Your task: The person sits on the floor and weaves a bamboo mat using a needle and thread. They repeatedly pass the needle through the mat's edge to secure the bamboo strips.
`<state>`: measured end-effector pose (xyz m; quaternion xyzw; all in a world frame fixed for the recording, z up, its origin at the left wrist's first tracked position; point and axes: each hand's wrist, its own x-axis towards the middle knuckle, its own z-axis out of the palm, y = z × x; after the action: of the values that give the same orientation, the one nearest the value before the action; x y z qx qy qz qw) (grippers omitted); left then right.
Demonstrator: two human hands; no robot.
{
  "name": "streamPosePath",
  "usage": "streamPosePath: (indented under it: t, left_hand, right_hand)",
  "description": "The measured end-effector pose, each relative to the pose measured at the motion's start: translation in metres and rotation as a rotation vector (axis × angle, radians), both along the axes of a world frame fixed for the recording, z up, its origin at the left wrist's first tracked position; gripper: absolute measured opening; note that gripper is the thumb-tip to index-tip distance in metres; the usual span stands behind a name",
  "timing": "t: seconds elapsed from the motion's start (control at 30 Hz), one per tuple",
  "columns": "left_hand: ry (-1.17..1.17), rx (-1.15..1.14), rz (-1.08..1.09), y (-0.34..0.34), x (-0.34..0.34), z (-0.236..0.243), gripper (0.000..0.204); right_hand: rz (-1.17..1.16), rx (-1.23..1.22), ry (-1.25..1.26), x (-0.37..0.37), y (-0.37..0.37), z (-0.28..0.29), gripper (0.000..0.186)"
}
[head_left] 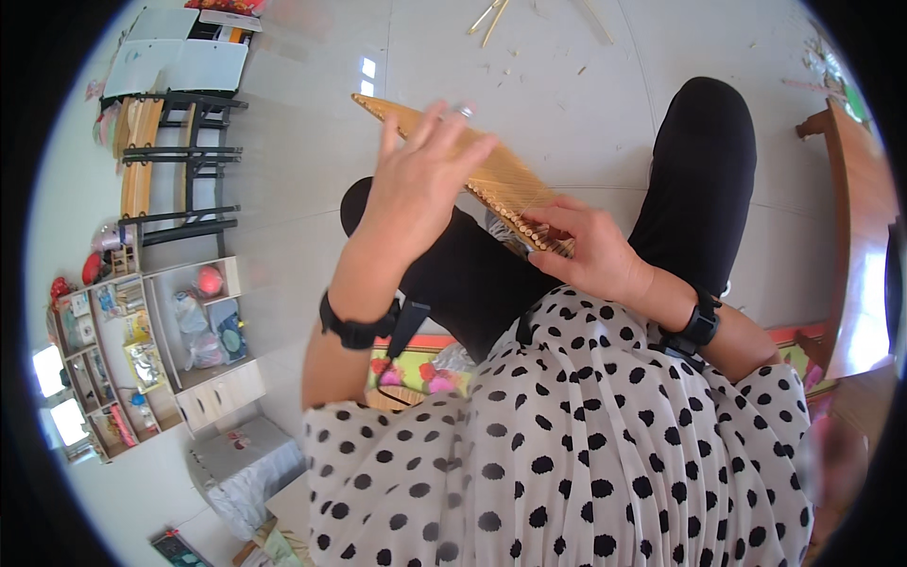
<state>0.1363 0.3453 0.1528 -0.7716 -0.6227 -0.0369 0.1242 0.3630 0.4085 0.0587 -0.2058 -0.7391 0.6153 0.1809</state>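
Note:
A flat mat of thin bamboo sticks (pixel 501 180), bound side by side, lies slanted across my black-trousered knees. My left hand (pixel 420 180) rests flat on top of the mat near its far end, fingers spread apart, a ring on one finger. My right hand (pixel 590 250) pinches the near end of the mat, thumb and fingers closed on the stick ends. Both wrists wear black bands. My black-dotted white blouse fills the lower part of the view.
Loose bamboo sticks (pixel 491 17) and splinters lie on the pale tiled floor ahead. A black-framed rack with wooden slats (pixel 156 161) and a shelf unit full of toys (pixel 151 350) stand at the left. A wooden chair (pixel 855 217) is at the right.

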Motion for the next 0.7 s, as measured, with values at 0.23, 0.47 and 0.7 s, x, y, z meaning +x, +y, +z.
streamPosePath:
  t: [0.23, 0.47, 0.7]
  left_hand:
    - [-0.004, -0.276, -0.180, 0.040, -0.037, -0.026, 0.012]
    - [-0.221, 0.094, -0.016, 0.070, -0.025, -0.015, 0.022]
    - [-0.373, 0.429, 0.036, 0.084, 0.063, -0.051, 0.016]
  right_hand:
    - [-0.442, 0.580, 0.093, 0.018, 0.016, 0.018, 0.037]
    - [-0.542, 0.612, 0.144, 0.024, 0.020, 0.055, 0.010]
    - [-0.851, 0.424, -0.177, -0.004, 0.089, 0.084, 0.053]
